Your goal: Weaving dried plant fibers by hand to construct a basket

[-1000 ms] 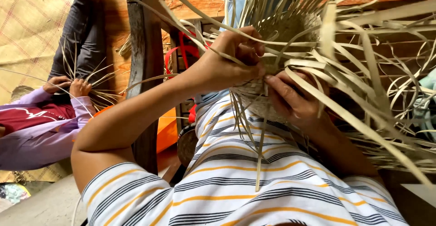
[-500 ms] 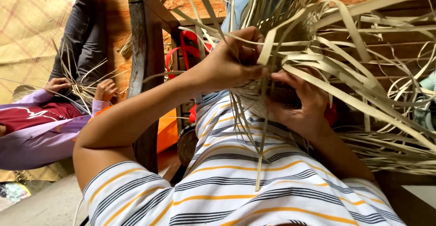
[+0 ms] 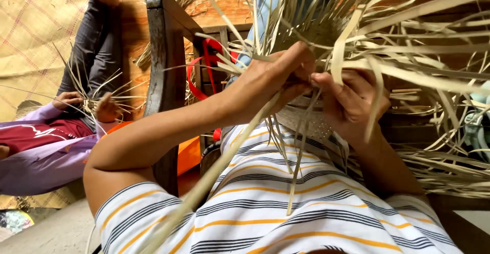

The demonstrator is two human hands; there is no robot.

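Note:
Both my hands work at a partly woven piece of pale straw (image 3: 312, 124), held up over my striped shirt (image 3: 286, 213). My left hand (image 3: 268, 83) pinches flat straw strips at the weave's edge, fingertips meeting those of my right hand (image 3: 349, 103). My right hand grips the woven part from the other side, a strip crossing over its fingers. Long loose strips (image 3: 418, 73) fan out up and to the right. One wide strip (image 3: 204, 187) hangs from my left hand down toward the bottom left.
A dark wooden post (image 3: 164, 60) stands just left of my left arm, with a red strap (image 3: 204, 65) behind it. Farther left, another person in purple sleeves handles straw strips (image 3: 97, 106) over a woven mat (image 3: 35, 34). An orange object (image 3: 190, 154) lies below.
My hands have drawn closer together at the weave's edge, and the strips have shifted. A wide strip now hangs down to the bottom left. The other person's hands have moved closer together.

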